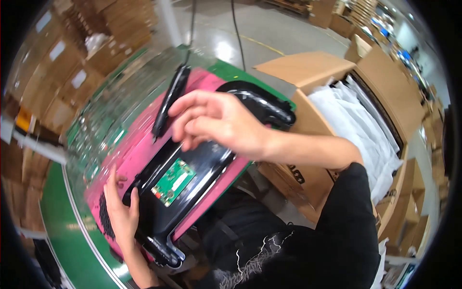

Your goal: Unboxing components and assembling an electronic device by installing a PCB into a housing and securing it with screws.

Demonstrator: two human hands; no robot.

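A long glossy black plastic housing (202, 161) with curved ends lies on a pink mat (204, 79). On its middle rests a green circuit board (174, 182). My right hand (219, 120) is above the housing, fingers loosely bent and apart, with nothing visible in them. Its fingertips are beside a black pen-shaped electric screwdriver (172, 101) that hangs from a cord; whether they touch it I cannot tell. At the housing's left end is my left hand (122, 212), thumb and fingers spread, the thumb by the housing's edge.
Clear plastic trays (103, 139) with small green boards line the bench's far left side. A heap of small dark pieces (104, 216) lies on the mat beside my left hand. To the right stands an open carton (308, 113) holding white wrapping (351, 130). Stacked cartons (62, 72) rise behind.
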